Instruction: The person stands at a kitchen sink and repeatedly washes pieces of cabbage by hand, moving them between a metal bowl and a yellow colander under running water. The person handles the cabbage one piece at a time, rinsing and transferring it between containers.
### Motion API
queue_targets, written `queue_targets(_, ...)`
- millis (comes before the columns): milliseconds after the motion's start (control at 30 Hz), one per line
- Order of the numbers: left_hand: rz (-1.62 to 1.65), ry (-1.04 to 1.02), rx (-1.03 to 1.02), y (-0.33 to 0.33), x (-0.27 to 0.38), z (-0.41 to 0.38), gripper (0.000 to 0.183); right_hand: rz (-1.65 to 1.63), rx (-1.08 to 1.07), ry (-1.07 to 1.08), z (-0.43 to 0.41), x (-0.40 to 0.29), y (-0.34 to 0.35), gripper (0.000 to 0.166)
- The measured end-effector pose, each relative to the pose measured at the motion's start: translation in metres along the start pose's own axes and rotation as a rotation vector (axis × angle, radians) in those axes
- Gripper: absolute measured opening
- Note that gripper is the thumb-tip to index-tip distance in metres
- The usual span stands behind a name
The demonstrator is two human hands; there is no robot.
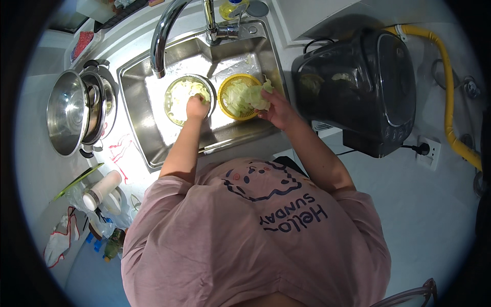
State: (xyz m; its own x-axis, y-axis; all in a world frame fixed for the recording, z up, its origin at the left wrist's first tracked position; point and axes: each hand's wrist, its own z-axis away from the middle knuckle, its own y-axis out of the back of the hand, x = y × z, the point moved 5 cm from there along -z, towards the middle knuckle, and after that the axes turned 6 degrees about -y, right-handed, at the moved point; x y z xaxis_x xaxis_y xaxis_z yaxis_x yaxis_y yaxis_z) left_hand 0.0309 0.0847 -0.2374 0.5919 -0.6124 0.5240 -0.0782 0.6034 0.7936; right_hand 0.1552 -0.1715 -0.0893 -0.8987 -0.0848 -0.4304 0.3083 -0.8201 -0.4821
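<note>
My left hand point(197, 108) reaches into a round metal bowl point(167, 111) full of pale green cabbage pieces point(184, 92). Its fingers are curled among the leaves, and whether they grip one is hidden. To the right sits a yellow colander point(227, 114) with more torn cabbage point(234, 96) inside. Above its right rim, my right hand point(277, 110) holds a bunch of cabbage leaves point(256, 96) between thumb and fingers. Both vessels stand in a stainless steel sink point(136, 111).
A chrome faucet point(156, 53) arches over the sink's left part. Right of the sink stands a dark countertop appliance point(330, 84), near a yellow hose point(448, 92). Metal pots and a steel basin point(67, 115) lean at the left. Bottles point(114, 243) and a white tumbler point(101, 190) lie nearer.
</note>
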Motion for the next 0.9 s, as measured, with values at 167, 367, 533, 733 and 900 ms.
queue_targets(167,0.208,-0.010,-0.039,-0.008,-0.001,-0.003,0.031,0.034,0.011,-0.013,-0.002,0.003,0.000,0.034)
queue_targets(367,0.083,0.059,0.048,-0.011,-0.013,-0.003,0.022,0.017,0.012,-0.055,-0.006,0.005,-0.006,0.036)
queue_targets(533,0.309,0.203,0.261,0.001,-0.057,0.001,0.017,0.019,-0.011,-0.069,-0.008,0.004,-0.017,0.036)
queue_targets(733,0.531,0.002,-0.012,0.013,0.024,0.018,0.014,0.052,-0.034,-0.046,-0.021,0.001,-0.007,0.036)
queue_targets(900,0.172,-0.151,0.064,0.008,0.086,0.025,0.033,0.067,-0.013,-0.005,-0.021,-0.004,-0.011,0.038)
